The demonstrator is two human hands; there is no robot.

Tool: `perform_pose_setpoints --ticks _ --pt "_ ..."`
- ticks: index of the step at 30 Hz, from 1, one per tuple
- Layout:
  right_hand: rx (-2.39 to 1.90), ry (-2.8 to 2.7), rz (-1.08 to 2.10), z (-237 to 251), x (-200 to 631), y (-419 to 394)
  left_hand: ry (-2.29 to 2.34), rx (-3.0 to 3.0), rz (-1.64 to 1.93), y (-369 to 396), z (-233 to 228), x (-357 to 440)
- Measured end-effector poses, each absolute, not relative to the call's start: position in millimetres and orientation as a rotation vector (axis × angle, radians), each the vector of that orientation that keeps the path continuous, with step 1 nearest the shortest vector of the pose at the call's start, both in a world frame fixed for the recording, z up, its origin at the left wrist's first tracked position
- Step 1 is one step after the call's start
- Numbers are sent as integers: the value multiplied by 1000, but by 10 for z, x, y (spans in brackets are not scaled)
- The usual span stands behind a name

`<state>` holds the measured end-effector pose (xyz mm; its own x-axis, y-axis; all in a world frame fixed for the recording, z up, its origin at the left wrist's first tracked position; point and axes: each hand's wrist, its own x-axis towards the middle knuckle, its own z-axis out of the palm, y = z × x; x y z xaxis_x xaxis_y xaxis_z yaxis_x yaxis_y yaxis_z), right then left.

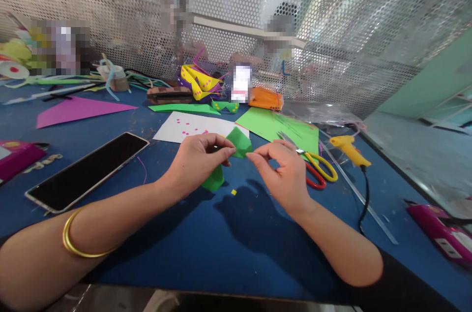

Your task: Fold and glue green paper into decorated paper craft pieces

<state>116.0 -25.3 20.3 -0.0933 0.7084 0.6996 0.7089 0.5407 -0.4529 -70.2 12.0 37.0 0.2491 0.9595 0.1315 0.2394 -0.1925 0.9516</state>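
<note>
A folded piece of green paper (239, 142) is pinched between the thumb and fingers of my left hand (201, 157), its lower part hanging below the palm. My right hand (282, 171) is at the paper's right edge, thumb and index fingertip pressed together; whatever is between them is too small to make out. Below the hands a tiny yellow paper square (233, 192) lies on the blue table (236, 248). Behind them, small pink squares dot a white sheet (167, 127). Scissors (320, 167) with red and yellow handles lie beside my right hand, blades on a light green sheet (302, 127).
A black phone (88, 169) and a magenta paper (81, 112) lie left. Rightward are a yellow glue gun (348, 148) with a cord, a clear strip (368, 211) and a magenta power strip (440, 228). Folded yellow-purple paper (199, 80) and a perforated metal screen (236, 2) stand behind.
</note>
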Motion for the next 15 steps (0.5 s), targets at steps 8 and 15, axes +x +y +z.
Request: perform_pose_setpoints --ticks 8,15 --pt "-1264 -2281 752 143 1160 -215 1135 1504 1241 156 491 -732" --pt "-1305 -2341 806 39 1146 -195 1129 1513 1220 121 510 -710"
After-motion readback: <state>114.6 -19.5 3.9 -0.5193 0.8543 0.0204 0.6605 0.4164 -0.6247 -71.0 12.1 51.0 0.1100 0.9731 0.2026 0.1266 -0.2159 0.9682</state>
